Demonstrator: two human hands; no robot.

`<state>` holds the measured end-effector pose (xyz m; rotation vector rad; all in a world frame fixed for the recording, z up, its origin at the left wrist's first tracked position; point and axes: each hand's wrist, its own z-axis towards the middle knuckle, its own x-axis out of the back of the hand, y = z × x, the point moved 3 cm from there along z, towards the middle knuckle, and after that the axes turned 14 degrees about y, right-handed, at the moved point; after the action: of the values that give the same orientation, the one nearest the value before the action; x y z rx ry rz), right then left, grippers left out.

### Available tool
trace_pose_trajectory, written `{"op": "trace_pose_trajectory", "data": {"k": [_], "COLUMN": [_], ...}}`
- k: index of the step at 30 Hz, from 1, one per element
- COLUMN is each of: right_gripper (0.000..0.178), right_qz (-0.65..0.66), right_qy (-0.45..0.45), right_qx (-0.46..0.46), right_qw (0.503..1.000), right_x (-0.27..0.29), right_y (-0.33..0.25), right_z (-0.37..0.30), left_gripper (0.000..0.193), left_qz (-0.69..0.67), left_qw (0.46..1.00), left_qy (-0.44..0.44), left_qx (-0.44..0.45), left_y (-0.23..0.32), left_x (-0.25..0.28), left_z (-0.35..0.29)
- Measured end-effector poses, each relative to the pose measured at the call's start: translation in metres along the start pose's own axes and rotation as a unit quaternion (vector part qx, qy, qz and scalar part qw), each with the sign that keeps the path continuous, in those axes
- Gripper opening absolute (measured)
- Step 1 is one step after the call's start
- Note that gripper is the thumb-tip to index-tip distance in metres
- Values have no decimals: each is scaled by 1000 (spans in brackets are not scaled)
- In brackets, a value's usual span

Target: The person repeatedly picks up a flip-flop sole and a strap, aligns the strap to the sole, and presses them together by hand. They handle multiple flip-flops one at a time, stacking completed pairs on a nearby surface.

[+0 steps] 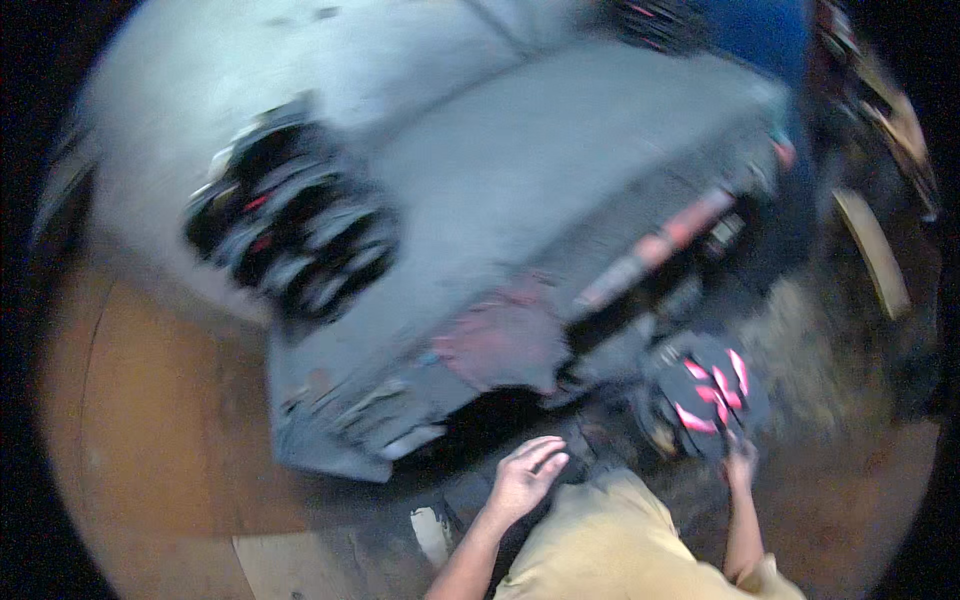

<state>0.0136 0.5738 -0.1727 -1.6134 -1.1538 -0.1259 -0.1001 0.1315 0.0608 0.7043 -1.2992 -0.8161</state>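
My left hand is raised by the near edge of the grey workbench. Its fingers are slightly bent and apart, with nothing in them. Low on the right, my right hand grips the near edge of a dark piece with bright pink patches, beside the bench. Motion blur hides exactly what kind of piece it is and what lies under it. On the bench's left part sits a pile of black curved pieces with small red-pink accents, also blurred.
Another dark pile stands at the bench's far end, by a blue surface. A worn reddish patch and a red-and-white strip mark the bench's near edge. Flat brown board lies left; a pale strip is right.
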Motion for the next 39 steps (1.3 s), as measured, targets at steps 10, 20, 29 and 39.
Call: {"op": "trace_pose_trajectory", "data": {"k": [10,20,29,39], "right_gripper": [23,41,81,74], "right_qz": [196,213,-23,135], "right_qy": [131,10,-475,-361], "right_qx": [349,766,639,713], "right_qw": [907,606,605,586], "right_x": [-26,-31,-176,-270], "right_y": [-203,-372,-294,-191], "right_z": [-25,-253,-317,-382], "left_gripper": [39,43,31,35], "left_qz": [-168,-438,21,22], "left_qw": [934,870,937,888], "left_qy": [316,195,274,424], "left_qx": [-6,116,218,177], "left_y": [154,107,-71,-133], "left_x": [234,167,68,84], "left_z": [212,141,-59,-59]}}
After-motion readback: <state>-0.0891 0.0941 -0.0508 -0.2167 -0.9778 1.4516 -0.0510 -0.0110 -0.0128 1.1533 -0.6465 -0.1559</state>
